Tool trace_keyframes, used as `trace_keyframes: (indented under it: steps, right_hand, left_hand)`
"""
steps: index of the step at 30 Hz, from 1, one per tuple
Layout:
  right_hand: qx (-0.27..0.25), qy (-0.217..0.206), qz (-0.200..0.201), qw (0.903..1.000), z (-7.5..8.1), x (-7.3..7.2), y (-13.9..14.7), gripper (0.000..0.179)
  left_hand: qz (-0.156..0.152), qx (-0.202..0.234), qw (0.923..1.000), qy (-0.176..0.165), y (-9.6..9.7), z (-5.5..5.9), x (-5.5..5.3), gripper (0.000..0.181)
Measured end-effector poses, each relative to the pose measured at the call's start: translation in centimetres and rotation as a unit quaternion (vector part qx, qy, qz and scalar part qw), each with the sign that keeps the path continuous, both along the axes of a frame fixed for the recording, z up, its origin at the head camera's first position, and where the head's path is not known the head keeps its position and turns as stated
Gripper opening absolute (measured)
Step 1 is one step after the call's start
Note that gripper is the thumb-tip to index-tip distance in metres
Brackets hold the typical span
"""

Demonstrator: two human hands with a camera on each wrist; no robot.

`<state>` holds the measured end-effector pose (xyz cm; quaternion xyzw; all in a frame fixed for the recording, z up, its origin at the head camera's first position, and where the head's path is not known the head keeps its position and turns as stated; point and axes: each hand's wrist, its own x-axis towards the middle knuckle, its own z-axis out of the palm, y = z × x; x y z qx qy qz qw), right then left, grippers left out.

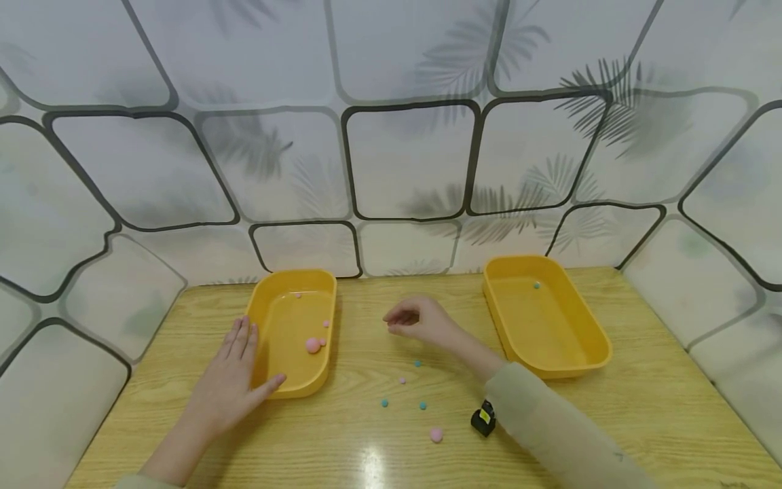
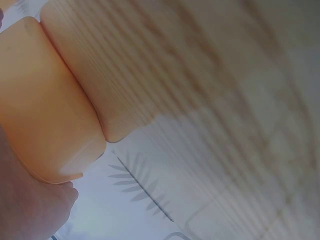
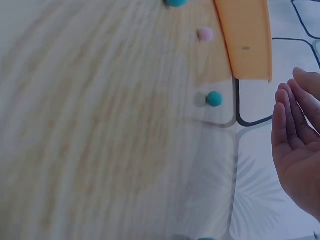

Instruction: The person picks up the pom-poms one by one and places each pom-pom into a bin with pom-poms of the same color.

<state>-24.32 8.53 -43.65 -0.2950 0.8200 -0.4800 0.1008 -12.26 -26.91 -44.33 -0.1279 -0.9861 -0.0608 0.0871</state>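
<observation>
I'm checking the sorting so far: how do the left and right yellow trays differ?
The left tray holds several pink balls; the right tray holds a single blue ball. The left hand rests at the left tray's edge, while no hand touches the right tray. Both are yellow, shallow, round-cornered trays on the wooden table.

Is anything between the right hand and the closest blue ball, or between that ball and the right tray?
Nothing visible stands between the right hand and that blue ball. Toward the right tray, the right forearm reaches across, and the tray has a raised side.
</observation>
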Motion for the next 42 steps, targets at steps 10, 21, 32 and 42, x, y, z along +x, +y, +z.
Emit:
trace_keyframes:
  steps: [10, 21, 32, 42]
  right_hand:
    - [0.001, -0.019, 0.019, 0.9996, -1.4, 1.2, 1.4, 0.018]
    - [0.021, -0.031, 0.073, 0.9966, -2.1, 2.5, 1.7, 0.022]
    - [0.010, -0.027, 0.100, 0.9946, -3.1, 3.5, 2.1, 0.028]
    - [0.024, 0.003, 0.146, 0.9890, -3.5, 3.3, 2.7, 0.025]
  left_hand:
    - [0.000, 0.001, 1.0000, 0.008, 0.2, 0.1, 0.1, 0.098]
    - [0.002, 0.003, 1.0000, -0.002, 0.2, 0.3, 0.1, 0.097]
    - [0.002, 0.002, 1.0000, 0.001, 0.0, 0.2, 0.1, 0.097]
    - [0.001, -0.001, 1.0000, 0.005, 0.1, 0.1, 0.1, 0.098]
